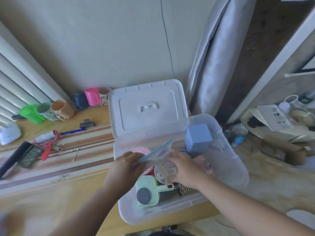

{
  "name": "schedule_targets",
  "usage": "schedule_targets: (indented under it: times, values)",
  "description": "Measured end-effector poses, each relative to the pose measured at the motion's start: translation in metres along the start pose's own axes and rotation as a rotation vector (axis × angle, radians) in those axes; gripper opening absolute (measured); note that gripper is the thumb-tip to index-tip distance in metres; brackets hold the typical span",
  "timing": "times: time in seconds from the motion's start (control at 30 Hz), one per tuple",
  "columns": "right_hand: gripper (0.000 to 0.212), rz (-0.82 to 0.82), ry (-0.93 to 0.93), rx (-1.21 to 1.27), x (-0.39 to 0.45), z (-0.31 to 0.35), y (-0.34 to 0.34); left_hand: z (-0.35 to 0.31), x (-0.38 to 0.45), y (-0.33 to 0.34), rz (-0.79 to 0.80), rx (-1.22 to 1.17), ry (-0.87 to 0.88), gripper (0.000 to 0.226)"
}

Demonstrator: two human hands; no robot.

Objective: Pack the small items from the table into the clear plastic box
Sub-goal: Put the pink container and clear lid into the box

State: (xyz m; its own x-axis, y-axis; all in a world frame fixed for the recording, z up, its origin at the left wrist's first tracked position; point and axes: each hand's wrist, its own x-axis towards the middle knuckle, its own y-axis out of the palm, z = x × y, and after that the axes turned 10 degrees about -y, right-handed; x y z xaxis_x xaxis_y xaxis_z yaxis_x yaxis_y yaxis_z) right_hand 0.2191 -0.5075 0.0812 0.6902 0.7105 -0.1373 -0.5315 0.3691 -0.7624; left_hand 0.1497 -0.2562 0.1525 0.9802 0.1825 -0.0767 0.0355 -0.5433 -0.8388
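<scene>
Hands — left hand [127, 165] and right hand [185, 167] — grip a floppy clear pouch [157, 153] over the box [226, 149].

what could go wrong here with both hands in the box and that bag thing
1. The clear box overhangs the table's right edge; pressing down inside may tip it off.
2. The left hand and right hand hold a flat blue-edged pouch over crowded contents; forcing it in could jam against the blue cube or the mint scoop.
3. The propped white lid could fall onto the hands.
</scene>
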Motion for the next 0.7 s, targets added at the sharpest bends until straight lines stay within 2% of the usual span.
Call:
schedule_targets:
  times: [0.07, 0.1, 0.17, 0.27, 0.37, 0.53, 0.6, 0.7]
  values:
    - [0.053, -0.233, -0.055, -0.083, -0.008, 0.005, -0.021, -0.008, 0.003, 0.0, 0.051, -0.012, -0.077, 0.03]
    - [0.046, -0.326, -0.121, -0.145, -0.011, 0.008, -0.029, -0.012, 0.006, 0.001, 0.071, -0.041, -0.126, 0.031]
    - [0.051, -0.4, -0.247, -0.236, -0.011, 0.016, -0.036, -0.017, 0.014, 0.005, 0.102, -0.122, -0.209, 0.028]
    - [0.065, -0.266, -0.354, -0.412, -0.003, 0.03, -0.039, -0.024, 0.025, 0.011, 0.227, -0.145, -0.271, 0.027]
    - [0.059, -0.099, -0.354, -0.505, -0.003, 0.029, -0.027, -0.025, 0.03, 0.018, 0.433, -0.108, -0.275, 0.031]
    - [0.041, -0.105, -0.438, -0.501, -0.014, 0.021, 0.0, -0.019, 0.022, 0.028, 0.685, -0.175, -0.35, 0.041]
    - [0.035, -0.128, -0.452, -0.479, -0.01, 0.016, -0.001, -0.02, 0.017, 0.029, 0.672, -0.256, -0.391, 0.04]
    - [0.027, -0.201, -0.387, -0.429, 0.009, -0.001, -0.022, -0.018, 0.019, 0.025, 0.457, -0.284, -0.363, 0.038]
